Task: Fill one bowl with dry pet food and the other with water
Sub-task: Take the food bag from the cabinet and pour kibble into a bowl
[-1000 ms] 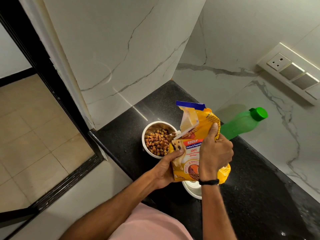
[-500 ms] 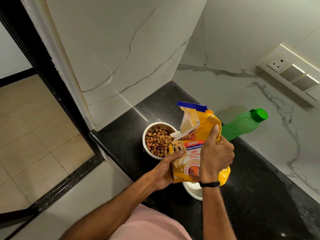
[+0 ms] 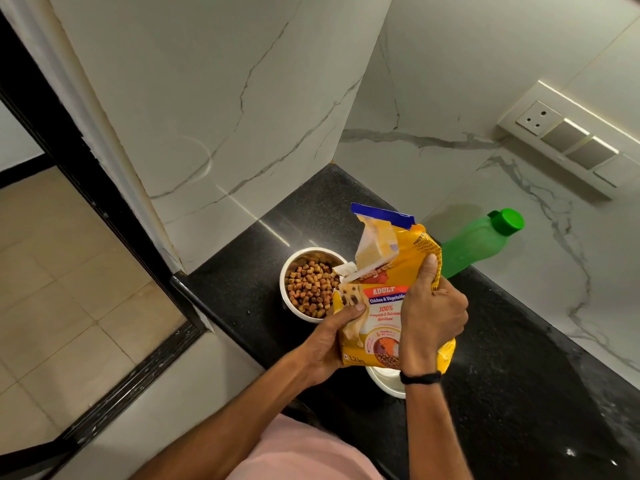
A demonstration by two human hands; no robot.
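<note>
A yellow pet food bag with a torn-open blue top is held upright over the black counter. My left hand grips its lower left corner. My right hand grips its right side, thumb up along the edge. Just left of the bag stands a steel bowl holding brown kibble. A second white bowl peeks out under the bag, mostly hidden, its inside not visible. A green capped water bottle stands behind the bag near the wall.
Marble walls close the counter at the back and right, with a switch panel on the right wall. The counter's front edge drops to a tiled floor on the left.
The bag has stayed nearly in place, raised a touch more upright beside the kibble bowl. Both hands keep the same hold.
</note>
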